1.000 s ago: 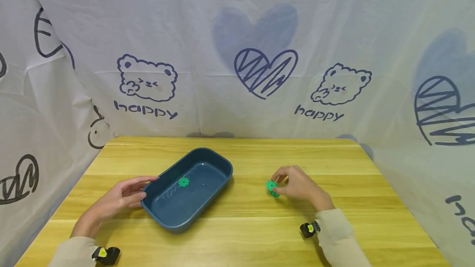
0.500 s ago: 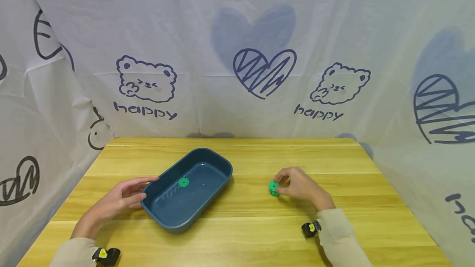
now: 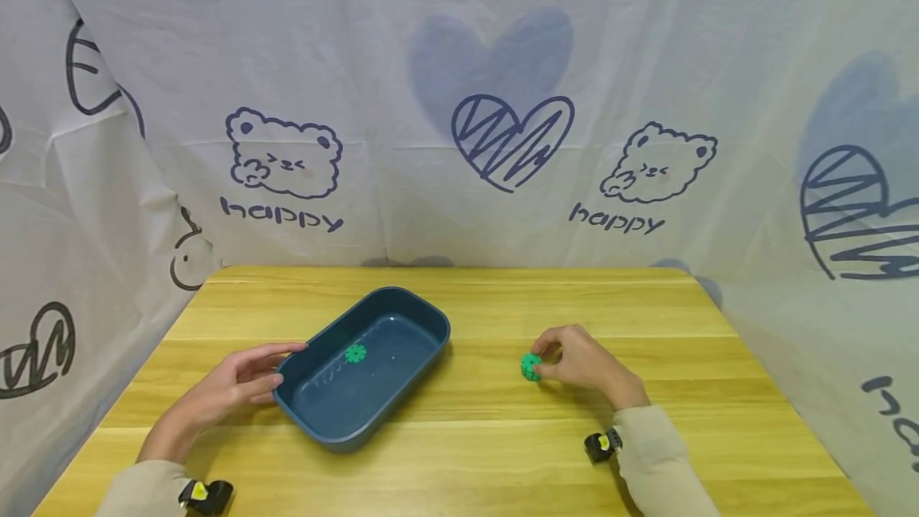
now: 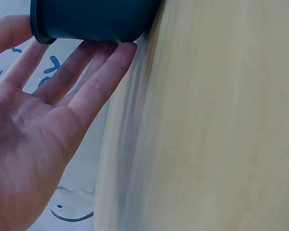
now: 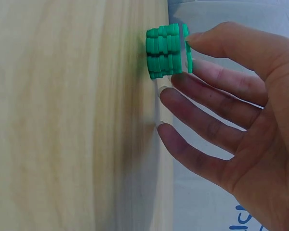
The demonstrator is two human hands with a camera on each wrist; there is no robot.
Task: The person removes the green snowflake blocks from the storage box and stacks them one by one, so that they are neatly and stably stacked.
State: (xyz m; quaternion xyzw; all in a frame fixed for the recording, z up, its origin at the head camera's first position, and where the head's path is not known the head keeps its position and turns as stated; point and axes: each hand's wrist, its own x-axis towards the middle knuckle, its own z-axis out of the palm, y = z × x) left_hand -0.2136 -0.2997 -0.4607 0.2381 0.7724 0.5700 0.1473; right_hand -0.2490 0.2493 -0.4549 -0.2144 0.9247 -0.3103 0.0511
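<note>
A dark blue basin (image 3: pixel 359 437) stands at an angle on the table, left of centre. One green notched disc (image 3: pixel 355 353) lies inside it. My left hand (image 3: pixel 233 381) touches the basin's left end; its fairly straight fingers (image 4: pixel 94 86) rest against the outer wall in the left wrist view. My right hand (image 3: pixel 577 357) is at a short stack of green notched discs (image 5: pixel 163 51) on the table. Thumb and fingertips pinch the single green disc (image 5: pixel 187 48) at the top, with a narrow gap between it and the stack. The other fingers spread beside the stack.
A wood-grain table (image 3: pixel 495 469) carries everything. Behind and at the sides hangs a pale cloth (image 3: pixel 402 206) printed with hearts, bears and words. A black wrist device (image 3: pixel 207 495) sits at the left cuff, another black device (image 3: pixel 600 445) at the right.
The right hand and the green discs have shifted slightly to the right, and the discs line up more closely in a stack. Left hand and basin stay still.
</note>
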